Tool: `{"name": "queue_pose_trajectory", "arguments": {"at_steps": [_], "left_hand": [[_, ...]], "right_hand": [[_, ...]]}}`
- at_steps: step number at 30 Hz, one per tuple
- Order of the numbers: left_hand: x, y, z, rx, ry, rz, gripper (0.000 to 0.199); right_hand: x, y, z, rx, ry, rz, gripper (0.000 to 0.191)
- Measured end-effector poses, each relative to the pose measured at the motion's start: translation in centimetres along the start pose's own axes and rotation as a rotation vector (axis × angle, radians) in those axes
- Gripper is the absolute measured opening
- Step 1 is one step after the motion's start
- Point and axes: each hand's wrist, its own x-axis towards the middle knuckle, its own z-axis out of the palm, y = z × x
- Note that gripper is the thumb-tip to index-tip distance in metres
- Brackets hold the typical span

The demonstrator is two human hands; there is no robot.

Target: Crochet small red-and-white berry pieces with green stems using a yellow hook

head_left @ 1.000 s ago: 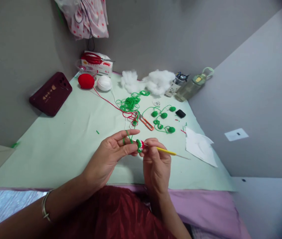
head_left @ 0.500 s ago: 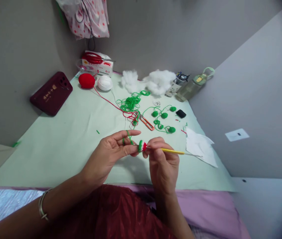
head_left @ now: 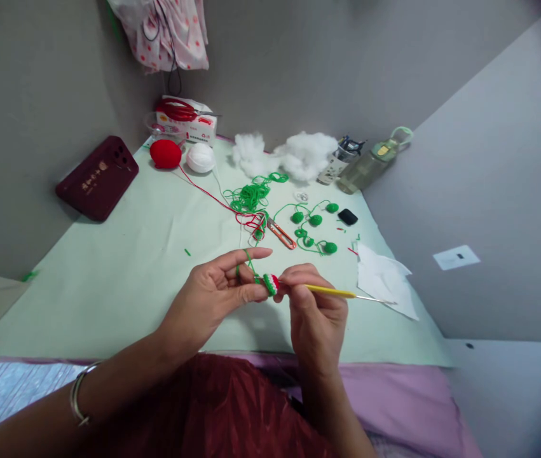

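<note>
Between my hands is a small crocheted piece [head_left: 271, 285] in green, white and red. My left hand [head_left: 222, 283] pinches its green side between thumb and fingers, with green yarn [head_left: 249, 259] running over the raised index finger. In a pen-like grip, my right hand [head_left: 316, 308] holds a crochet hook [head_left: 331, 291] with a yellow handle; its front shaft reaches the piece. The hook's other metal end points right, over a white cloth or paper. Beyond my hands lie a tangle of green yarn [head_left: 250, 197] and orange thread snips [head_left: 281, 234].
Several small green crocheted balls [head_left: 315, 220] lie right of centre, near a black object [head_left: 348, 217]. Red yarn [head_left: 165, 154], white yarn [head_left: 200, 158] and white stuffing [head_left: 306, 156] sit at the back. A bottle [head_left: 370, 166] stands right, a dark red phone-shaped box [head_left: 98, 179] left.
The crocheted piece has tilted and shifted slightly down. My right hand has moved a little right with the hook, whose rear metal end now shows more clearly.
</note>
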Motion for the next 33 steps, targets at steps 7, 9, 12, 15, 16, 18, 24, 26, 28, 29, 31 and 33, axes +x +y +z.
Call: {"name": "queue_pose_trajectory", "arguments": {"at_steps": [7, 9, 12, 15, 16, 18, 24, 26, 28, 29, 31, 33], "left_hand": [[-0.16, -0.04, 0.01, 0.001, 0.024, 0.002, 0.047], [-0.16, -0.07, 0.04, -0.001, 0.024, 0.005, 0.048], [-0.16, -0.09, 0.08, -0.001, 0.035, 0.01, 0.05], [-0.18, -0.14, 0.05, 0.016, 0.034, -0.001, 0.051], [-0.19, -0.16, 0.03, 0.024, 0.031, -0.005, 0.052], [-0.21, -0.18, -0.02, 0.035, 0.025, -0.013, 0.052], [-0.21, 0.01, 0.05, 0.027, 0.014, -0.032, 0.048], [-0.17, 0.07, 0.05, 0.029, 0.011, -0.033, 0.047], [-0.15, 0.07, -0.01, 0.034, 0.007, -0.031, 0.047], [-0.14, 0.04, -0.05, 0.037, 0.004, -0.029, 0.046], [-0.15, -0.06, -0.16, 0.041, 0.001, -0.026, 0.045], [-0.16, -0.19, -0.26, 0.038, -0.002, -0.018, 0.045]], "right_hand": [[-0.16, 0.13, -0.03, 0.025, 0.008, -0.011, 0.014], [-0.21, 0.25, -0.1, 0.026, 0.013, -0.012, 0.014], [-0.26, 0.34, -0.16, 0.012, 0.022, -0.014, 0.014], [-0.24, 0.28, -0.14, 0.009, 0.016, -0.008, 0.014], [-0.23, 0.23, -0.12, 0.009, 0.013, -0.007, 0.014], [-0.19, 0.13, -0.11, 0.016, 0.002, -0.007, 0.014], [-0.07, -0.11, -0.42, 0.001, -0.035, 0.007, 0.014], [-0.05, -0.17, -0.58, -0.023, -0.038, 0.011, 0.014], [-0.05, -0.22, -0.66, -0.031, -0.043, 0.011, 0.015], [-0.04, -0.25, -0.66, -0.032, -0.047, 0.01, 0.015], [-0.05, -0.28, -0.57, -0.026, -0.052, 0.01, 0.014], [-0.08, -0.25, -0.42, -0.01, -0.035, 0.007, 0.014]]}}
